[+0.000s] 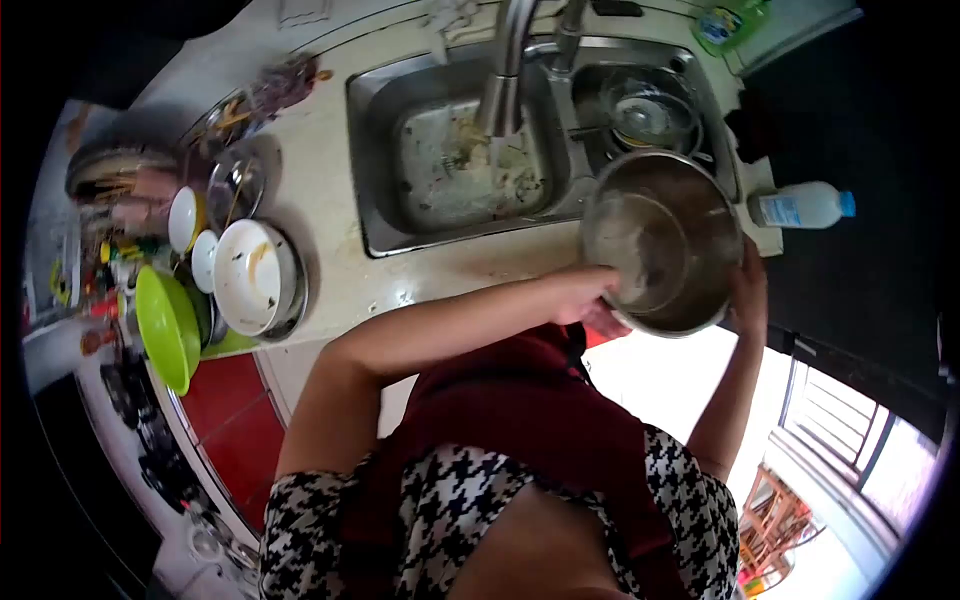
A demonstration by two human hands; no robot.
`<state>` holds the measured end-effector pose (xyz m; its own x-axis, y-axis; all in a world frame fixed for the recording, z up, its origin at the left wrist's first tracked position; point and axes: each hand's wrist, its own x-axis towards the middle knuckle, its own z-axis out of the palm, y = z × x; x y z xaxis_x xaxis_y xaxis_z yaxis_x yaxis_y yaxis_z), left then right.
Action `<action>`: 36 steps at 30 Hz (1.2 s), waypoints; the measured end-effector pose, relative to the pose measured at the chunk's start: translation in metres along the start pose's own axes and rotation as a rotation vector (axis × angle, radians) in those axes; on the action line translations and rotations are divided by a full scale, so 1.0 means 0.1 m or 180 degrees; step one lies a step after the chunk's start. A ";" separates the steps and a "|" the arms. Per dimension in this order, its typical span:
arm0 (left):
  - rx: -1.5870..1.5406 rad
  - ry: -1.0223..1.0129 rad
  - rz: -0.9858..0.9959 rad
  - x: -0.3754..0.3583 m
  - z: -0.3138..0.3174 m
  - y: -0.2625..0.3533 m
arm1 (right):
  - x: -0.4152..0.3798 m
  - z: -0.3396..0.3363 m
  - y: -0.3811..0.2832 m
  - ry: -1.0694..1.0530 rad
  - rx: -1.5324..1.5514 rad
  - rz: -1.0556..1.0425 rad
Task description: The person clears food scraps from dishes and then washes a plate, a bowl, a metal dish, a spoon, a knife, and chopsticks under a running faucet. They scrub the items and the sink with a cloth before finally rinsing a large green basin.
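Observation:
A large metal pot point(665, 245) is held tilted between my two hands at the counter's front edge, its inside facing up. My left hand point(590, 298) grips the near left side of its rim. On the right side, my right hand point(748, 290) is wrapped round the pot's outer wall. Behind the pot, the right sink basin holds a clear glass bowl point(650, 108). The faucet point(502, 100) hangs over the left basin point(470, 170), where food scraps lie on the wet bottom.
Left on the counter point(340, 290) are a white bowl point(250, 278), smaller bowls, a green basin point(168, 328) and a glass lid point(237, 183). A white bottle with a blue cap point(805, 205) lies at right. A green soap bottle point(720, 28) is behind the sink.

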<state>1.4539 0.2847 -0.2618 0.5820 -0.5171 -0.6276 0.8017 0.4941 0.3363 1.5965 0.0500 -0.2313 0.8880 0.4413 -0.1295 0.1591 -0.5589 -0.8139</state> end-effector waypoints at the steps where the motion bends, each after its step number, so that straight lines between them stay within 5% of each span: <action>1: 0.0070 -0.0089 0.0013 0.12 0.05 0.02 | 0.08 -0.09 0.23 0.0019 0.0111 0.0078; 5: -0.0006 -0.0123 0.0138 0.55 0.17 0.03 | 0.29 -0.33 0.44 0.0124 0.0238 0.0208; 10: 0.0399 0.0416 0.1191 -0.18 -0.21 0.09 | 0.63 -0.63 0.80 0.0350 0.0454 0.0797; 11: 0.0415 0.0559 0.1509 -0.35 -0.48 0.00 | 0.71 -0.72 0.87 0.0087 0.0331 0.0423; 13: -0.0546 0.1219 0.2105 -0.75 -1.00 -0.33 | 0.86 -0.83 1.14 0.0247 -0.0577 0.0080; 15: -0.1308 0.2244 0.2326 -1.24 -1.36 -0.63 | 0.79 -0.70 0.48 0.0634 -0.1920 -0.0015; 17: -0.1625 0.2737 0.3243 -1.67 -1.72 -1.16 | 0.75 -0.51 -0.11 0.1247 -0.2194 -0.0526; 18: -0.1817 0.3476 0.3429 -1.89 -1.77 -1.26 | 0.72 -0.36 -0.41 0.1361 -0.1990 -0.0837; 20: -0.2322 0.4409 0.3738 -2.28 -1.92 -1.44 | 0.67 0.02 -0.61 0.0562 -0.0628 -0.1382; 23: -0.2458 0.4669 0.3906 -2.71 -2.54 -1.95 | 0.27 1.22 -1.49 -0.1781 0.0635 -0.0615; 25: -0.1786 0.5377 0.3555 -2.87 -2.78 -2.05 | 0.28 2.15 -1.76 -0.2766 -0.0014 -0.1716; 26: -0.1692 0.5398 0.3428 -2.90 -2.86 -2.06 | 0.30 2.65 -1.80 -0.3131 0.0008 -0.1687; 28: -0.1468 0.5463 0.3207 -2.97 -2.98 -2.02 | 0.25 3.59 -2.04 -0.3575 0.0689 -0.1110; 29: -0.1370 0.5626 0.3232 -2.94 -3.07 -2.05 | 0.25 3.95 -2.17 -0.3190 0.0455 -0.1814; 31: -0.1415 0.5383 0.3307 -2.95 -3.03 -2.06 | 0.22 4.61 -2.35 -0.2776 -0.0064 -0.1750; 36: -0.1147 0.5174 0.3434 -2.69 -2.64 -1.99 | 0.14 4.74 -2.59 -0.2770 -0.0915 -0.1447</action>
<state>1.1018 0.5103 -0.3453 -0.0956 0.9479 -0.3038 0.0836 0.3118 0.9465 1.3626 0.5339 -0.2908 0.1147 0.9464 -0.3020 0.6020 -0.3081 -0.7367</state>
